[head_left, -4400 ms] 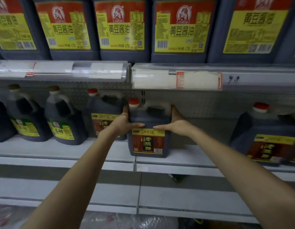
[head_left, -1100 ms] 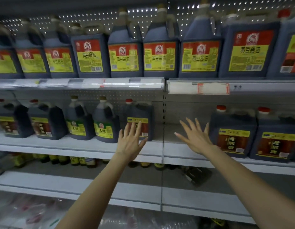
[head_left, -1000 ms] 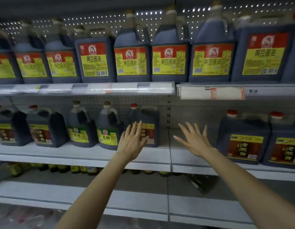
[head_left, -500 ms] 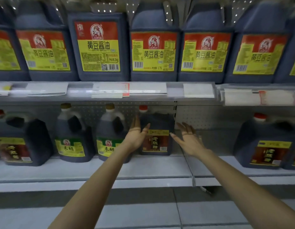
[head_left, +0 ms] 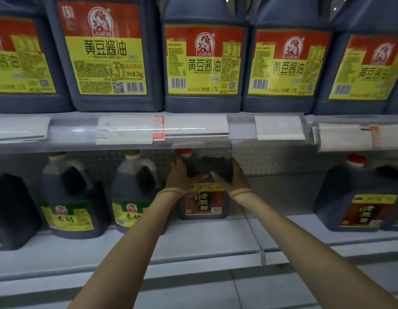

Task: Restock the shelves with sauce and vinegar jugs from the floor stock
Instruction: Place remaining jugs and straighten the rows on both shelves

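On the middle shelf (head_left: 204,239), in the centre of the frame, a dark vinegar jug (head_left: 203,204) with a red cap and a deep red label stands upright, set well back near the pegboard panel (head_left: 271,161). Your left hand (head_left: 181,177) clasps its left shoulder and your right hand (head_left: 232,178) clasps its right shoulder. Both thumbs lie across the front just above the label, and the fingers wrap out of sight round the sides, so the jug is held between your two hands. Its base appears to rest on the shelf.

Just left of it stand two green-labelled jugs (head_left: 131,197), the nearer one close beside your left wrist. Well apart to the right, at the right edge of the frame, stands another red-capped jug (head_left: 358,197). Across the top of the frame runs a row of big soy sauce jugs (head_left: 202,63), above a clear price strip (head_left: 162,130).

The step in hand looks like squaring the vinegar jug in its place. To do it well, press evenly from both sides. Slide it rather than lift it, since the price strip hangs low over the cap. Turn the label to face straight out, and line the jug up with its green-labelled neighbour without knocking it. Let go only once it stands flat.
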